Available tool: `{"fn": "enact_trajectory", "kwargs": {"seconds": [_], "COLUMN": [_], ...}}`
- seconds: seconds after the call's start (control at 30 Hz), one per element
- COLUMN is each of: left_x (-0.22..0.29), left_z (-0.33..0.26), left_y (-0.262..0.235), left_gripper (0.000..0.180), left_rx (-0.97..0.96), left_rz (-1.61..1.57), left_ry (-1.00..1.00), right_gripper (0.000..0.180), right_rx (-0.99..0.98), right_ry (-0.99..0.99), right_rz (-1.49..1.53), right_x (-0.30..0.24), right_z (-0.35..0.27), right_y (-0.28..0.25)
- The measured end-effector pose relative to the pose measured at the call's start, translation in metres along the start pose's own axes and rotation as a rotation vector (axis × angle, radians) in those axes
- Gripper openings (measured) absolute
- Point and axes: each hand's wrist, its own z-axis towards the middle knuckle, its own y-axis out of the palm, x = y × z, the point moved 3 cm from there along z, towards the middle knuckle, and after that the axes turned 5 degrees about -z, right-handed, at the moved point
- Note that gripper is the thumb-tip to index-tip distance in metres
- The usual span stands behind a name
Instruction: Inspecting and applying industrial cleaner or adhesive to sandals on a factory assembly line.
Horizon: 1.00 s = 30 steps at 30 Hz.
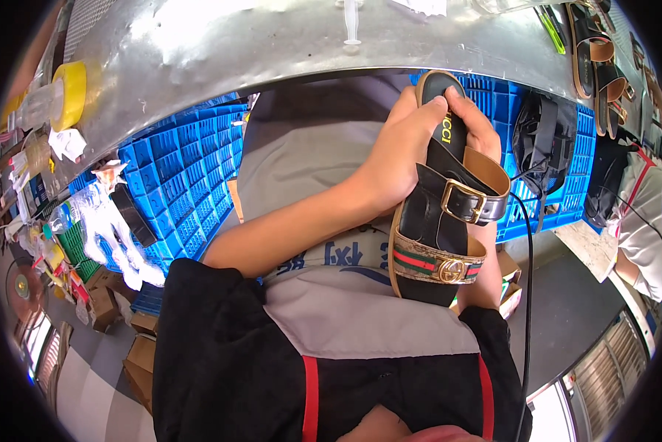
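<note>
A black slide sandal [431,214] is held upright in front of my apron, its heel end toward the metal table. It has a dark strap with a gold buckle [463,202] and a patterned front strap [434,265] with a green and red stripe and a round gold ornament. My left hand [397,151] grips the heel end from the left, its thumb on the insole. Closed around the right edge near the heel is my right hand [477,121], its thumb also on the insole. The sandal hides part of my right hand and forearm.
Across the far side runs a metal table [250,62] with a roll of yellow tape [69,96] at left and more sandals [603,74] at right. Blue crates [180,177] stand at both sides, a black bag [544,140] by the right one. A black cable [528,295] hangs at right, near another person's sleeve [640,228].
</note>
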Motion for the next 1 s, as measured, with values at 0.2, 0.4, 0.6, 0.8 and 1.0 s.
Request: {"fn": "enact_trajectory", "kwargs": {"seconds": [0.2, 0.4, 0.6, 0.8, 1.0], "left_x": [0.016, 0.029, 0.057, 0.079, 0.089], "left_z": [0.002, -0.007, -0.014, -0.019, -0.022], "left_y": [-0.004, 0.025, 0.039, 0.06, 0.069], "left_gripper": [0.043, 0.047, 0.045, 0.035, 0.036], "left_rx": [-0.076, -0.268, -0.326, -0.412, -0.498], "left_rz": [0.126, 0.197, 0.359, 0.383, 0.565], "left_ry": [-0.06, -0.015, 0.165, 0.271, 0.453], "right_gripper": [0.019, 0.026, 0.027, 0.029, 0.025], "right_rx": [0.037, 0.022, -0.092, -0.172, -0.248], "right_ry": [-0.158, -0.147, -0.3, -0.391, -0.533], "right_rz": [0.015, 0.284, 0.315, 0.241, 0.207], "right_x": [0.011, -0.033, -0.054, -0.067, -0.074], "right_z": [-0.002, -0.038, -0.039, -0.043, -0.045], "right_y": [0.003, 0.022, 0.036, 0.038, 0.043]}}
